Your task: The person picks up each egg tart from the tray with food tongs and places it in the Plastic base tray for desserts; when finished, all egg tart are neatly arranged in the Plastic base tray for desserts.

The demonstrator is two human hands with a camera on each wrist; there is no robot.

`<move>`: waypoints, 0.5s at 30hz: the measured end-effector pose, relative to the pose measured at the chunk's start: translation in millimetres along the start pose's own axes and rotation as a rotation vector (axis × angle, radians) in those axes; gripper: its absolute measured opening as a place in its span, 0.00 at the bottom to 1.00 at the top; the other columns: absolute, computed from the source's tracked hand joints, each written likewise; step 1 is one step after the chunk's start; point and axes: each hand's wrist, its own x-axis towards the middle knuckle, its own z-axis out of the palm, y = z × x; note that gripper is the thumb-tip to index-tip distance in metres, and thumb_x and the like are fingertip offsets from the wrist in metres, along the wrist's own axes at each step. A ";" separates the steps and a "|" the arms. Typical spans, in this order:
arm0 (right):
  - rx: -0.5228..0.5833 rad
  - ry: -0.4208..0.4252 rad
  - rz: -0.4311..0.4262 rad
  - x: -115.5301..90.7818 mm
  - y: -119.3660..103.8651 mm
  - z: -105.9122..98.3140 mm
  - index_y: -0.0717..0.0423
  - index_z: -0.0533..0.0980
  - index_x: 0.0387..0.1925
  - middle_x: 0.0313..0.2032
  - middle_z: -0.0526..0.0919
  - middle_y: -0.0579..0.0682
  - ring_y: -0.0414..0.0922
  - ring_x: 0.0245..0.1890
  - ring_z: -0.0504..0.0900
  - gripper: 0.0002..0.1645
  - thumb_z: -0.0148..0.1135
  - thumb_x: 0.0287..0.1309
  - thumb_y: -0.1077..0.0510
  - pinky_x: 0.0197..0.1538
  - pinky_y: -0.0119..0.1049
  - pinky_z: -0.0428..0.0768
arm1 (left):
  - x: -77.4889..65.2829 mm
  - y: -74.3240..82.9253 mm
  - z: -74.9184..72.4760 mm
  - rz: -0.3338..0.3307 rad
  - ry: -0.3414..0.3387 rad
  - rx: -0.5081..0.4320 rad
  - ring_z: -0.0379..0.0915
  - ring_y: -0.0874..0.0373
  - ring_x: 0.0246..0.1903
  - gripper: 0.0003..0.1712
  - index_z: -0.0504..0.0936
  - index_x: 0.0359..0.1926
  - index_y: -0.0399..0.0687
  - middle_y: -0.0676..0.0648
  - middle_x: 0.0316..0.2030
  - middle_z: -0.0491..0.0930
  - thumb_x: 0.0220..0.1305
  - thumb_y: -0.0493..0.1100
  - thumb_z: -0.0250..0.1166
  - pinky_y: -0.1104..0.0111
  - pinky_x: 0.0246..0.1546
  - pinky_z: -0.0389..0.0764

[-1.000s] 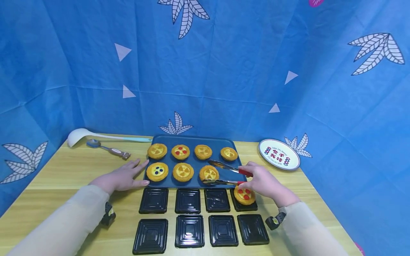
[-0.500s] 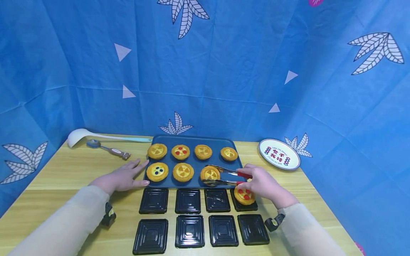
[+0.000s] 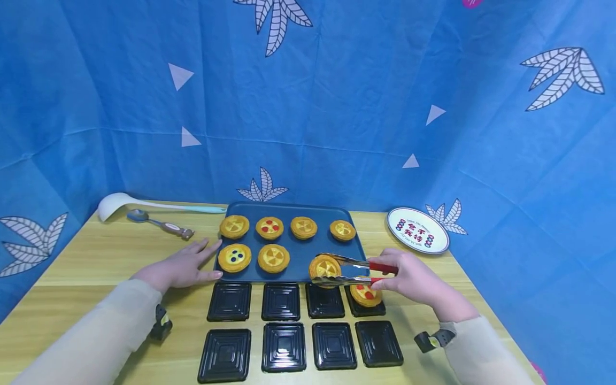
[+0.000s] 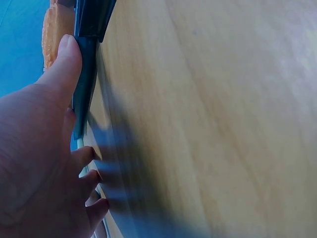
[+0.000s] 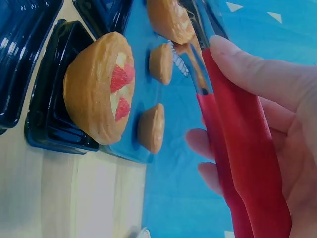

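My right hand (image 3: 409, 275) grips red-handled tongs (image 3: 358, 280), whose metal ends clasp an egg tart (image 3: 324, 267) with a wedge-patterned top near the front edge of the blue baking tray (image 3: 289, 206). The right wrist view shows thumb and fingers round the red handles (image 5: 242, 134), with the clasped tart (image 5: 171, 20) partly cut off. Behind the tongs, a tart with red pieces (image 3: 363, 295) sits on a black square base (image 3: 380, 310). At the tray's left edge rests my left hand (image 3: 183, 266), fingers spread; its thumb (image 4: 67, 62) touches the rim.
Several tarts stay on the tray, including a blueberry-topped one (image 3: 235, 258). More black bases (image 3: 281, 302) lie in two rows in front. A white ladle (image 3: 115, 205) and a spoon (image 3: 161, 223) lie back left; a white plate (image 3: 417, 230) leans back right.
The tongs closed round the front-row tart, and my right hand has moved it rightward and toward the front, up from its spot on the tray. My left hand stays put.
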 end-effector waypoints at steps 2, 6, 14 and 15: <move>0.009 -0.021 -0.004 -5.4 -1.3 -1.7 0.57 0.81 0.57 0.36 0.78 0.41 0.44 0.32 0.74 0.33 0.79 0.47 0.53 0.32 0.33 0.75 | 0.2 -1.2 -0.1 0.002 0.002 -0.001 0.39 0.24 0.69 0.57 0.48 0.78 0.45 0.26 0.73 0.43 0.63 0.75 0.54 0.32 0.63 0.50; 0.027 -0.067 -0.018 -14.1 -2.7 -2.5 0.57 0.81 0.57 0.38 0.79 0.44 0.46 0.34 0.75 0.33 0.78 0.48 0.51 0.34 0.33 0.76 | 3.4 -8.7 3.1 0.005 0.003 -0.004 0.37 0.25 0.70 0.58 0.46 0.79 0.47 0.27 0.74 0.42 0.61 0.77 0.53 0.33 0.64 0.48; 0.066 -0.109 -0.103 -21.9 1.1 6.6 0.58 0.82 0.54 0.37 0.81 0.45 0.45 0.34 0.77 0.30 0.78 0.48 0.55 0.37 0.36 0.79 | 5.4 -11.7 6.4 0.013 0.010 0.002 0.38 0.24 0.69 0.58 0.46 0.79 0.47 0.27 0.74 0.42 0.62 0.76 0.53 0.32 0.63 0.49; 0.068 -0.110 -0.101 -22.3 1.5 7.8 0.58 0.82 0.54 0.36 0.80 0.45 0.45 0.33 0.77 0.30 0.78 0.48 0.55 0.37 0.35 0.78 | 5.5 -11.1 6.0 0.013 0.008 0.001 0.38 0.24 0.69 0.58 0.46 0.79 0.48 0.27 0.74 0.42 0.62 0.76 0.53 0.32 0.63 0.49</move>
